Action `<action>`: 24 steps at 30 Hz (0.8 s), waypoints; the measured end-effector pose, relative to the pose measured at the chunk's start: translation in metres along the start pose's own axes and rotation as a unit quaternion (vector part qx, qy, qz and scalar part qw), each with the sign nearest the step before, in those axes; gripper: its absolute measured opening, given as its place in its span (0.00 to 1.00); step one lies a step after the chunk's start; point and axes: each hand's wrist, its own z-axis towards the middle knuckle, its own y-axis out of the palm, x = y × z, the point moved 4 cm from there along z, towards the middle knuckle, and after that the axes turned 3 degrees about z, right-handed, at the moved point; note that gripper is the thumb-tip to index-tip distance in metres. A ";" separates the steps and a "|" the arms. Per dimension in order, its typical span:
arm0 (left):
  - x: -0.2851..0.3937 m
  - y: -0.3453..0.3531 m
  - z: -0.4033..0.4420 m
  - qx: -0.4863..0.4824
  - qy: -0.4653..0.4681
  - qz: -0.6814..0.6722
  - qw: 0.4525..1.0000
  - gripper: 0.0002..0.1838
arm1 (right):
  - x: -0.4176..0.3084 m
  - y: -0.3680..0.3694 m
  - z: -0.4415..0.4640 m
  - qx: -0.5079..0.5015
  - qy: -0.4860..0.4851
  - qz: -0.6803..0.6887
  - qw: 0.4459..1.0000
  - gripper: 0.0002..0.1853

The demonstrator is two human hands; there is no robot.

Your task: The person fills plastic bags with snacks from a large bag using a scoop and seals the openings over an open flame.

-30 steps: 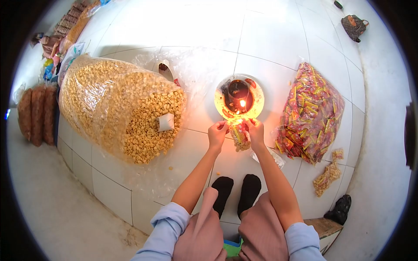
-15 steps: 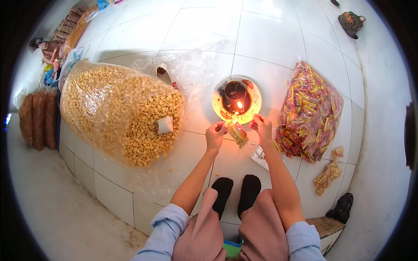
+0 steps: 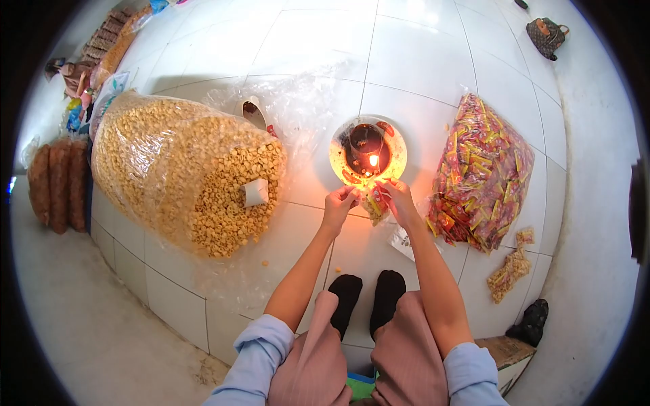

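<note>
A small clear packet of snacks with a red and yellow label hangs between my hands, its top edge at the near rim of a plate. My left hand pinches the packet's left top corner. With fingers pressed together, my right hand grips the right top corner. Just beyond them, a small flame burns beside a dark round tin on the stained plate. Glare from the fire partly hides my fingertips and the packet's edge.
A large open plastic bag of ring-shaped snacks lies left, with a white scoop in it. To the right lies a bag of red and yellow sachets. Filled packets and a white printed packet rest nearby.
My right hand has moved left and slightly down to the packet's top edge, closer to my left hand. My left hand has shifted slightly right.
</note>
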 end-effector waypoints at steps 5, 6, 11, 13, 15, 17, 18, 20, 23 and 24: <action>-0.002 0.001 0.006 0.024 -0.018 -0.005 1.000 0.09 | -0.006 0.002 -0.005 0.013 -0.003 0.010 1.000 0.08; -0.004 0.001 0.007 0.020 -0.025 -0.011 0.999 0.09 | -0.006 0.001 -0.004 0.019 0.001 0.008 1.000 0.08; -0.005 0.001 0.008 0.022 -0.026 -0.027 0.999 0.09 | -0.004 -0.002 0.004 0.030 -0.005 -0.040 0.999 0.07; -0.006 0.002 0.009 0.023 -0.027 -0.039 0.999 0.10 | -0.005 -0.001 0.005 0.039 -0.003 -0.056 0.998 0.07; -0.006 0.002 0.009 0.034 -0.020 -0.060 0.997 0.10 | -0.008 0.001 0.004 0.061 -0.008 -0.054 0.997 0.07; -0.006 0.003 0.009 0.031 -0.018 -0.063 0.997 0.10 | -0.011 0.006 0.000 0.053 -0.016 -0.022 0.998 0.08; -0.004 0.004 0.009 0.027 -0.017 -0.065 0.997 0.10 | -0.013 0.009 -0.002 0.045 -0.025 0.009 0.999 0.08; -0.001 0.005 0.009 0.034 -0.024 -0.060 0.997 0.10 | -0.018 0.015 -0.004 0.024 -0.023 0.016 0.999 0.09; 0.000 0.004 0.009 0.036 -0.034 -0.060 0.997 0.10 | -0.009 0.007 0.002 -0.009 0.005 0.021 1.000 0.10; 0.000 0.004 0.010 0.033 -0.036 -0.065 0.997 0.10 | -0.007 0.006 0.003 -0.021 0.031 0.019 0.999 0.11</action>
